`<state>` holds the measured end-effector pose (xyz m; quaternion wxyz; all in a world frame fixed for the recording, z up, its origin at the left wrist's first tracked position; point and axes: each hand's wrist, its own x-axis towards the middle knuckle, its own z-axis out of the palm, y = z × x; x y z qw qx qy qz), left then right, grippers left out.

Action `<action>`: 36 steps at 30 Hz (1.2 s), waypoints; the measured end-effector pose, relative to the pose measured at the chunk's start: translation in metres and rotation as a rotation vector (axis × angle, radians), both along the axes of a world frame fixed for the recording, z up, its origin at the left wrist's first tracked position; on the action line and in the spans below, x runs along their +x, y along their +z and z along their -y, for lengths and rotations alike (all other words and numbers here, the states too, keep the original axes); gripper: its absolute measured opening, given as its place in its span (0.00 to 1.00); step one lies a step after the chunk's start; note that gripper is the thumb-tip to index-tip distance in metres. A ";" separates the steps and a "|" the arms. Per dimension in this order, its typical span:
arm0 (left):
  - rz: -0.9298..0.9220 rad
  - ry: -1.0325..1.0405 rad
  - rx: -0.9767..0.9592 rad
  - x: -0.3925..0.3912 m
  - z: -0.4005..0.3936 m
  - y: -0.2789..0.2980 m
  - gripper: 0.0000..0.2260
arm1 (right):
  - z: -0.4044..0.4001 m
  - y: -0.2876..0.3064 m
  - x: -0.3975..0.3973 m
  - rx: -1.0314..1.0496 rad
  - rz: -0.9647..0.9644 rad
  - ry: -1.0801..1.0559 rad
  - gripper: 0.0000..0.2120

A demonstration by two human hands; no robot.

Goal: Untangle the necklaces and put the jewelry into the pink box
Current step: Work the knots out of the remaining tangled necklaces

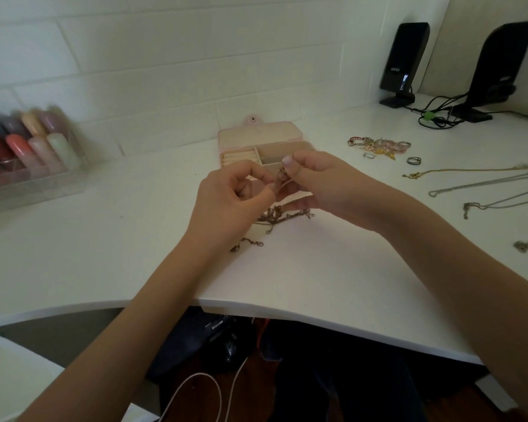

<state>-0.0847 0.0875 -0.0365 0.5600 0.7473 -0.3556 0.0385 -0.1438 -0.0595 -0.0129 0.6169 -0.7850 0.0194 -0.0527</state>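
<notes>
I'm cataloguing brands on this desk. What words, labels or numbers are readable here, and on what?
Left black speaker: white logo, too blurred to read for certain.
Right black speaker: front mark motion-blurred, unreadable.
Pink box, clear organizer: no text visible.

Taking the pink box (pixel 265 144) as the landmark: one such box sits open on the white desk (pixel 104 239). Two hands (pixel 226 196) work just in front of it, over one knot of tangled necklaces (pixel 275 216) whose number cannot be told. Right of the box lie one heap of bracelets (pixel 378 145), two loose rings (pixel 414 160), and four laid-out chains (pixel 457 171). Far right behind it stand two black speakers (pixel 404 60). Left of it sits one clear organizer (pixel 28 178) of blurred bottles, too smeared to count.
</notes>
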 end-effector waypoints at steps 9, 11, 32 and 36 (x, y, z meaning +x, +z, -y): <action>-0.136 -0.028 -0.033 -0.001 0.001 0.003 0.08 | 0.004 0.004 0.004 0.391 0.066 -0.056 0.14; -0.234 -0.076 -0.055 -0.001 0.002 0.004 0.11 | 0.004 0.006 0.004 0.504 0.063 -0.034 0.15; -0.333 -0.164 -0.100 0.001 0.001 0.007 0.07 | 0.004 0.009 0.001 0.476 0.042 -0.098 0.15; -0.329 -0.179 -0.113 0.003 0.001 0.006 0.05 | 0.003 0.007 0.002 0.430 0.023 -0.135 0.13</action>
